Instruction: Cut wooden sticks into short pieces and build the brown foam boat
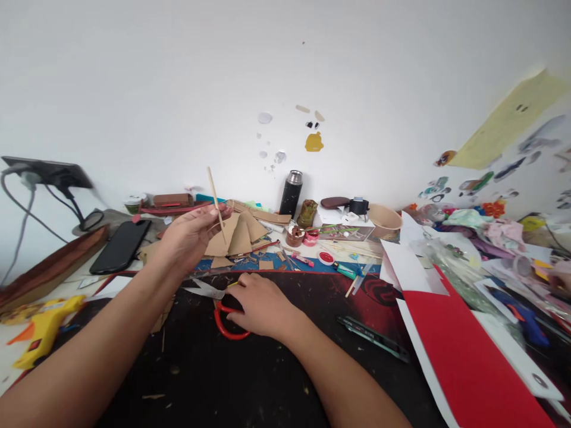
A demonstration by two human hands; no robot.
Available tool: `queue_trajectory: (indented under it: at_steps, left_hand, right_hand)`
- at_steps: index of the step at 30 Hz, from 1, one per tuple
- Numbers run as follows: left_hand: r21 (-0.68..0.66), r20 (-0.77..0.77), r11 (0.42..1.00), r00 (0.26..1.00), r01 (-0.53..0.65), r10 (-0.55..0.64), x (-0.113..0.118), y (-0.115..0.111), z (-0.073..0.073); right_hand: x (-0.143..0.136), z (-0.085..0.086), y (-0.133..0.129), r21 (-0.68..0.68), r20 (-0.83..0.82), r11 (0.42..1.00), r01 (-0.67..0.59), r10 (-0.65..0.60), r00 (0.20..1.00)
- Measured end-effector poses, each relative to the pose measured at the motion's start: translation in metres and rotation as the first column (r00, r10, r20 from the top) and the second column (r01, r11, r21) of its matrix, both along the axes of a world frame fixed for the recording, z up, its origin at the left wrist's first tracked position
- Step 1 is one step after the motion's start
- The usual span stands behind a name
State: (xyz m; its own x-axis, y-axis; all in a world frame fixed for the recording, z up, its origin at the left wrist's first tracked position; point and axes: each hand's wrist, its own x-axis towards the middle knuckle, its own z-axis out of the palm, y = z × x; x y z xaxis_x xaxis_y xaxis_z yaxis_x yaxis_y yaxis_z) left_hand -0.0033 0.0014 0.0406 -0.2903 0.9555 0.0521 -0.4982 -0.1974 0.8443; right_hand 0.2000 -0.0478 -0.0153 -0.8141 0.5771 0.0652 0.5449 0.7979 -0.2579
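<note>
My left hand [190, 235] is raised above the mat and pinches a thin wooden stick [214, 193], which stands nearly upright with its top leaning left. On the dark mat, my right hand [263, 306] is curled over a pair of scissors [229, 333] with red handles. Their blades [203, 289] point left and are slightly apart. My right thumb lies by the red handle, while the other fingertips are partly hidden. A small yellowish bit shows at those fingertips; what it is I cannot make out. Behind the left hand lie cut cardboard pieces [241, 238].
A yellow glue gun [44, 330] and a black phone [119, 246] lie at left. A black flask [291, 193] stands by the wall. To the right are a utility knife [372, 337], a red sheet [468, 351] and piled craft scraps. Small jars [294, 236] stand behind the mat.
</note>
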Motion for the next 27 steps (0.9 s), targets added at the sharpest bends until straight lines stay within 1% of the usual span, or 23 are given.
queue_trajectory:
  at_steps: [2,4,7,10,11,12,13,15,16,17,18,20,22,25,27]
  left_hand:
    - [0.000,0.001,1.000,1.000,0.005,-0.005,-0.002,0.001,-0.001]
    - [-0.001,0.000,1.000,1.000,0.012,-0.012,-0.003,0.001,-0.001]
    - [0.004,0.005,1.000,1.000,0.025,-0.025,-0.004,0.001,0.000]
    - [0.008,0.012,0.999,0.999,0.036,-0.036,-0.004,-0.001,0.004]
    - [0.010,0.014,0.999,0.999,0.036,-0.036,-0.005,-0.002,0.006]
    - [0.012,0.017,0.999,0.999,0.032,-0.032,-0.005,-0.003,0.008]
    - [0.014,0.021,1.000,0.999,0.024,-0.025,-0.006,-0.004,0.011]
    - [0.018,0.030,1.000,1.000,0.000,-0.001,-0.008,-0.006,0.015]
    - [0.018,0.034,1.000,0.999,-0.016,0.015,-0.009,-0.007,0.018]
    - [0.018,0.036,0.999,0.999,-0.031,0.031,-0.010,-0.009,0.020]
    - [0.016,0.036,0.999,0.998,-0.045,0.045,-0.011,-0.010,0.023]
    - [0.015,0.034,0.997,0.997,-0.069,0.068,-0.012,-0.014,0.029]
    - [0.029,0.029,0.996,0.996,-0.088,0.087,-0.012,-0.019,0.036]
    - [0.071,-0.009,0.991,0.993,-0.115,0.116,-0.013,-0.025,0.045]
    - [0.094,-0.072,0.987,0.988,-0.131,0.138,-0.015,-0.027,0.048]
  right_hand:
    - [0.000,0.000,0.000,-0.016,-0.005,1.000,0.009,-0.009,1.000]
    - [0.000,-0.002,0.001,-0.070,-0.045,0.997,0.022,-0.025,0.999]
    - [0.001,-0.006,0.003,-0.225,-0.157,0.973,0.052,-0.089,0.984]
    - [0.001,-0.007,0.004,-0.400,-0.312,0.916,-0.003,-0.133,0.941]
    - [0.001,-0.007,0.004,-0.465,-0.363,0.884,-0.036,-0.154,0.919]
    - [0.000,-0.007,0.005,-0.539,-0.407,0.840,-0.068,-0.189,0.894]
    - [0.000,-0.007,0.006,-0.617,-0.444,0.781,-0.102,-0.238,0.864]
    - [0.000,-0.008,0.010,-0.759,-0.493,0.625,-0.183,-0.368,0.788]
    - [0.000,-0.008,0.013,-0.806,-0.510,0.545,-0.232,-0.438,0.741]
    - [0.000,-0.009,0.016,-0.832,-0.523,0.477,-0.281,-0.507,0.686]
    - [0.001,-0.009,0.019,-0.844,-0.530,0.426,-0.325,-0.571,0.626]
    - [0.003,-0.008,0.024,-0.847,-0.526,0.359,-0.393,-0.676,0.516]
    - [0.005,-0.006,0.028,-0.839,-0.508,0.313,-0.446,-0.743,0.435]
    - [0.006,-0.002,0.029,-0.813,-0.492,0.245,-0.528,-0.775,0.397]
    - [0.005,-0.001,0.027,-0.798,-0.491,0.211,-0.564,-0.771,0.406]
